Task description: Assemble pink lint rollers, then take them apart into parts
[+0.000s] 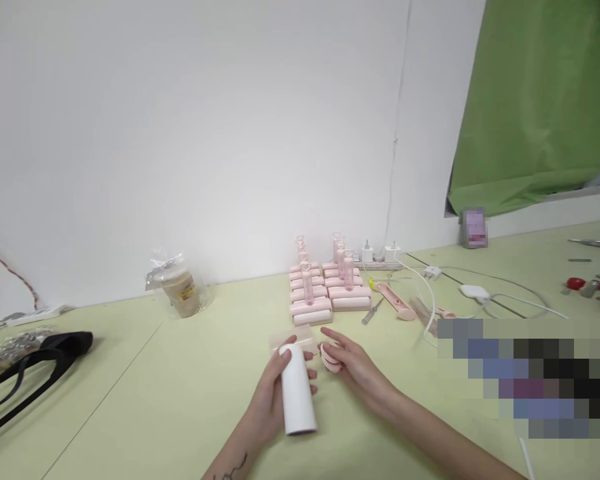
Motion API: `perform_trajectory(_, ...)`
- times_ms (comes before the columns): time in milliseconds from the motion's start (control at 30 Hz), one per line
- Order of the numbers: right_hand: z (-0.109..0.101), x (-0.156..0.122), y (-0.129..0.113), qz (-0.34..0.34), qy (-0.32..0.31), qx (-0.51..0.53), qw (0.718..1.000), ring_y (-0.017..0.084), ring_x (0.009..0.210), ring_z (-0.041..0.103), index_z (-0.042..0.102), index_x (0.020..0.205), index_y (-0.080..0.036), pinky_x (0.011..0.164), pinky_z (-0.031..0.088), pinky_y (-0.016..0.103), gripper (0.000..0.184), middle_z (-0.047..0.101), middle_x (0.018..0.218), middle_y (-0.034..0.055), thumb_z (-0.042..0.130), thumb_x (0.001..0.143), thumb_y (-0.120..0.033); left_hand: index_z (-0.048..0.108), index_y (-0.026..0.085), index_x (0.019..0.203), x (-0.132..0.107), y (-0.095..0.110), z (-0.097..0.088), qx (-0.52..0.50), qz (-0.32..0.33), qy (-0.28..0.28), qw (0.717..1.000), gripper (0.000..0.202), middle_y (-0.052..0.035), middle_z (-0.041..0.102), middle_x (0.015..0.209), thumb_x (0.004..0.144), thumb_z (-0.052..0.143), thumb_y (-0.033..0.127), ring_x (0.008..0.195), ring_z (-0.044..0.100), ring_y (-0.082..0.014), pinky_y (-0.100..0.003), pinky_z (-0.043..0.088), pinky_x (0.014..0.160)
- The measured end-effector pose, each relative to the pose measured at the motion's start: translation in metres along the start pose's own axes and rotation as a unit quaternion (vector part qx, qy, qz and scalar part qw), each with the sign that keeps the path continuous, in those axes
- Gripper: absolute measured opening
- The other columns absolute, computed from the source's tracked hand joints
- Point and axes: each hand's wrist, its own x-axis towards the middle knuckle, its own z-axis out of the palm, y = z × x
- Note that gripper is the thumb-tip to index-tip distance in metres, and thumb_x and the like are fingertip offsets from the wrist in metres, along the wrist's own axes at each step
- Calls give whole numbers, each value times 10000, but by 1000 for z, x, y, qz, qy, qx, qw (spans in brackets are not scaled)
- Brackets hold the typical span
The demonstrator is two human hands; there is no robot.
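My left hand (pixel 275 390) is wrapped round a smooth white roll (pixel 299 400), tube-shaped and tilted, with its lower end toward me. Just to its right, my right hand (pixel 355 367) pinches a small round pink piece (pixel 331 358) between thumb and fingers, index finger stretched out. Behind the roll's top, a translucent pale pink piece (pixel 305 335) shows partly; whether the left fingers touch it I cannot tell. Farther back are two columns of pink-and-white rollers (pixel 311 313), with clear pink tube-like pieces (pixel 307 287) standing on them.
A screwdriver (pixel 373 311) and a long pink part (pixel 396 301) lie right of the rollers. White cables and chargers (pixel 475 292) spread across the right. A bagged drink cup (pixel 184 293) stands by the wall. Black straps (pixel 60 353) lie left; red-handled pliers (pixel 575 285) far right.
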Motion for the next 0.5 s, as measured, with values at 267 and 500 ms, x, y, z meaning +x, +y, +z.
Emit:
perform_trajectory(267,10,-7,10,-72,-18,-124,989,146,562,544,676,797,-169,462,403,222,213,633,652,17,669,656,-328,434,180,1021,-2,-35,0,24,-104,-38,994,275,-54,616,776,779,485,298,554,571,-149,-272,443,537)
perform_trajectory(500,13,-15,7,-113,-134,-238,955,126,518,535,652,987,-206,461,426,236,299,628,770,26,492,804,-380,509,174,868,0,-26,1,15,-86,14,996,276,0,548,514,755,481,425,468,553,-168,-256,417,461)
